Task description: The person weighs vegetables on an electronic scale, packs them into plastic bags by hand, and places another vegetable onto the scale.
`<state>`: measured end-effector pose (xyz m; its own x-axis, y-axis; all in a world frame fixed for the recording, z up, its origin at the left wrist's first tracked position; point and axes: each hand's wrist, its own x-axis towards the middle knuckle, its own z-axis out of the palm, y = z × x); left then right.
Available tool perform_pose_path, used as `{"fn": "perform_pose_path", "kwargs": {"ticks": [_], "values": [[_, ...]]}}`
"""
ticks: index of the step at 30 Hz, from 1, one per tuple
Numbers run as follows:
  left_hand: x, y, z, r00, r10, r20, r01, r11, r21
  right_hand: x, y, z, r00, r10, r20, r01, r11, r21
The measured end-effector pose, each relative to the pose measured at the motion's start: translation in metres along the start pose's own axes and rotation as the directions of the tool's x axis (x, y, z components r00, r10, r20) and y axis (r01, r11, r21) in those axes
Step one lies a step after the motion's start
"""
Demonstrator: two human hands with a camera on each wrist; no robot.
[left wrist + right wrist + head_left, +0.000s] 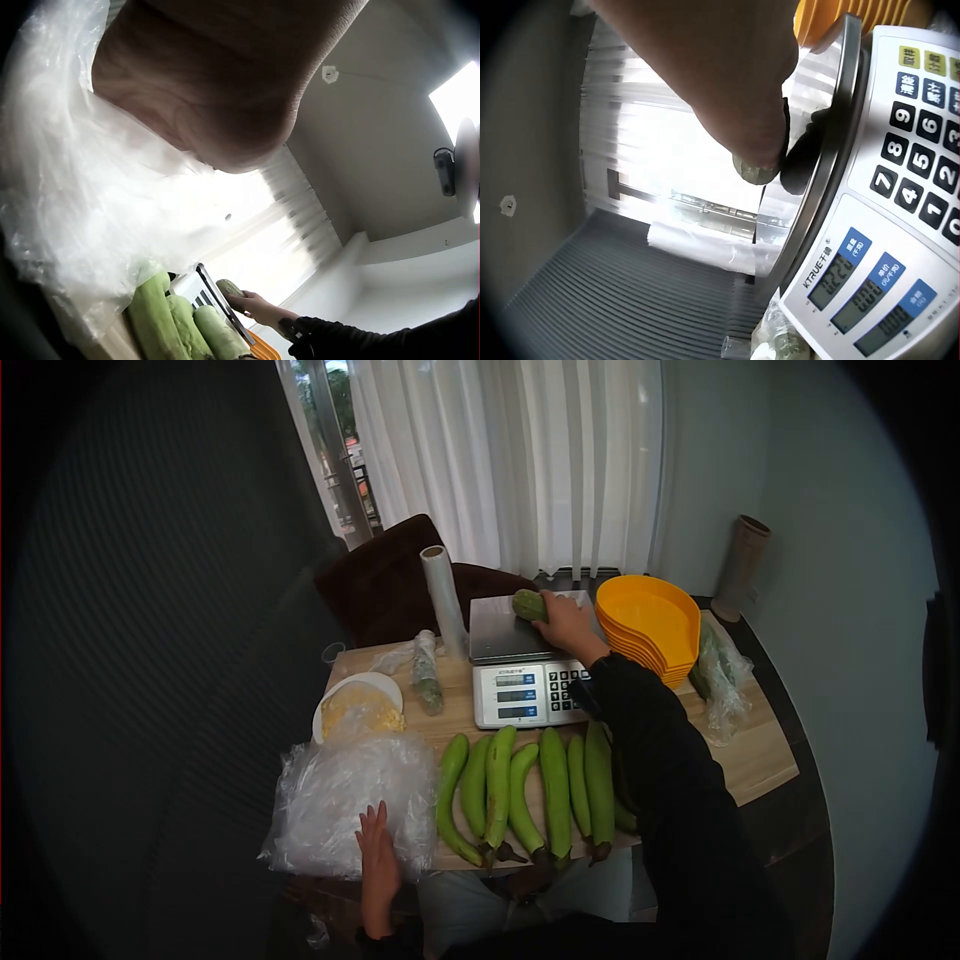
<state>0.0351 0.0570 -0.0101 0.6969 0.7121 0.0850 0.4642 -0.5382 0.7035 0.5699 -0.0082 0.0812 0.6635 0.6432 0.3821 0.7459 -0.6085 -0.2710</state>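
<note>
- Your right hand (568,622) is holding the vegetable (530,605), its fingers curling round one end and the blunt green end sticking out toward your left.
- The vegetable is sitting over the left-centre part of the pan (492,635); you are covering its underside, so I cannot tell whether it is touching the metal.
- The scale (485,708) is facing you, and in the right wrist view its top display seems to be reading 0.220, with the two below showing zeros.
- Your left hand (378,860) is holding nothing; its fingers are pointing forward, nearly straight, at the near right part of the plastic bag (325,800). I cannot tell how firmly they are touching it.
- Long green fruits (555,780) are lying side by side between you and the scale, stem ends toward you, your right sleeve (665,750) hiding part of the row.
- Behind the bag, a white plate (392,685) is carrying yellow food (345,710).
- A film roll (443,600) is standing just left of the pan, and a wrapped bundle (427,675) is lying nearer you.
- Yellow trays (648,620) are standing stacked right of the scale.
- Bagged greens (728,685) are lying farther right on the surface (760,755).
</note>
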Motion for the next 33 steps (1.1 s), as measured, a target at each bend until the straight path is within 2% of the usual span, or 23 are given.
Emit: {"fn": "perform_pose_path", "kwargs": {"ticks": [3, 5, 6, 7, 8, 9, 11, 13, 15, 16, 18, 19, 20, 22, 23, 25, 26, 28, 29, 31, 32, 33], "values": [[-0.008, 0.027, -0.021, 0.995, -0.080, -0.064, 0.079, 0.997, -0.006, -0.007, -0.007, -0.008, 0.996, -0.084, -0.042, 0.084, 0.996, -0.002], [-0.011, 0.038, -0.027, 0.996, -0.003, -0.086, 0.000, 0.999, -0.036, -0.030, -0.017, -0.015, 0.989, -0.136, -0.061, 0.148, 0.934, 0.325], [-0.012, 0.044, -0.029, 0.993, 0.022, -0.119, -0.023, 1.000, -0.008, -0.051, -0.030, -0.028, 0.986, -0.163, 0.041, 0.129, 0.888, 0.441], [-0.014, 0.047, -0.032, 0.992, -0.013, -0.122, 0.013, 1.000, -0.008, -0.080, -0.043, -0.050, 0.970, -0.198, 0.144, 0.089, 0.834, 0.544], [-0.015, 0.051, -0.035, 0.994, 0.019, -0.109, -0.023, 0.999, -0.041, -0.112, -0.064, -0.080, 0.923, -0.189, 0.335, -0.068, 0.776, 0.627], [-0.013, 0.056, -0.039, 0.993, 0.061, -0.103, -0.069, 0.995, -0.078, -0.140, -0.084, -0.098, 0.841, -0.197, 0.504, -0.232, 0.710, 0.664], [-0.015, 0.082, -0.052, 0.995, 0.023, -0.099, -0.034, 0.993, -0.115, -0.195, -0.098, -0.087, 0.859, -0.422, 0.289, 0.044, 0.625, 0.780], [-0.018, 0.100, -0.061, 0.996, 0.000, -0.093, -0.013, 0.989, -0.147, -0.240, -0.130, -0.114, 0.771, -0.354, 0.529, -0.097, 0.756, 0.647], [-0.022, 0.106, -0.064, 0.993, 0.016, -0.116, -0.038, 0.981, -0.189, -0.268, -0.152, -0.129, 0.655, -0.395, 0.644, -0.187, 0.742, 0.644], [-0.023, 0.102, -0.062, 0.993, 0.010, -0.117, -0.031, 0.982, -0.186, -0.277, -0.160, -0.127, 0.650, -0.400, 0.646, -0.188, 0.739, 0.647], [-0.027, 0.091, -0.054, 0.986, 0.144, -0.084, -0.158, 0.965, -0.209, -0.291, -0.173, -0.125, 0.621, -0.472, 0.625, -0.103, 0.742, 0.663], [-0.030, 0.093, -0.053, 0.986, 0.145, -0.087, -0.160, 0.966, -0.205, -0.296, -0.176, -0.118, 0.659, -0.485, 0.574, -0.084, 0.711, 0.698], [-0.033, 0.098, -0.053, 0.984, 0.155, -0.085, -0.168, 0.970, -0.173, -0.300, -0.176, -0.113, 0.660, -0.489, 0.571, -0.080, 0.709, 0.700], [-0.038, 0.101, -0.055, 0.982, 0.163, -0.094, -0.174, 0.975, -0.136, -0.303, -0.177, -0.105, 0.803, -0.402, 0.440, -0.143, 0.586, 0.797], [-0.041, 0.101, -0.057, 0.984, 0.145, -0.108, -0.157, 0.981, -0.117, -0.307, -0.174, -0.100, 0.801, -0.411, 0.435, -0.136, 0.583, 0.801], [-0.046, 0.100, -0.061, 0.984, 0.119, -0.130, -0.132, 0.987, -0.095, -0.311, -0.161, -0.093, 0.908, -0.226, 0.352, -0.238, 0.413, 0.879], [-0.049, 0.100, -0.062, 0.985, 0.102, -0.138, -0.118, 0.986, -0.114, -0.312, -0.157, -0.095, 0.906, -0.231, 0.353, -0.238, 0.411, 0.880], [-0.053, 0.100, -0.062, 0.985, 0.087, -0.146, -0.106, 0.985, -0.134, -0.313, -0.152, -0.105, 0.925, -0.197, 0.324, -0.258, 0.301, 0.918], [-0.054, 0.101, -0.060, 0.986, 0.099, -0.134, -0.116, 0.985, -0.130, -0.313, -0.151, -0.107, 0.926, -0.194, 0.324, -0.258, 0.301, 0.918], [-0.054, 0.105, -0.055, 0.987, 0.116, -0.114, -0.130, 0.983, -0.129, -0.314, -0.153, -0.110, 0.855, -0.372, 0.362, -0.216, 0.381, 0.899], [-0.055, 0.110, -0.053, 0.987, 0.130, -0.094, -0.142, 0.982, -0.126, -0.314, -0.157, -0.109, 0.858, -0.365, 0.363, -0.218, 0.381, 0.898], [-0.056, 0.114, -0.052, 0.987, 0.144, -0.075, -0.152, 0.981, -0.121, -0.314, -0.161, -0.107, 0.810, -0.425, 0.405, -0.249, 0.377, 0.892]]}}
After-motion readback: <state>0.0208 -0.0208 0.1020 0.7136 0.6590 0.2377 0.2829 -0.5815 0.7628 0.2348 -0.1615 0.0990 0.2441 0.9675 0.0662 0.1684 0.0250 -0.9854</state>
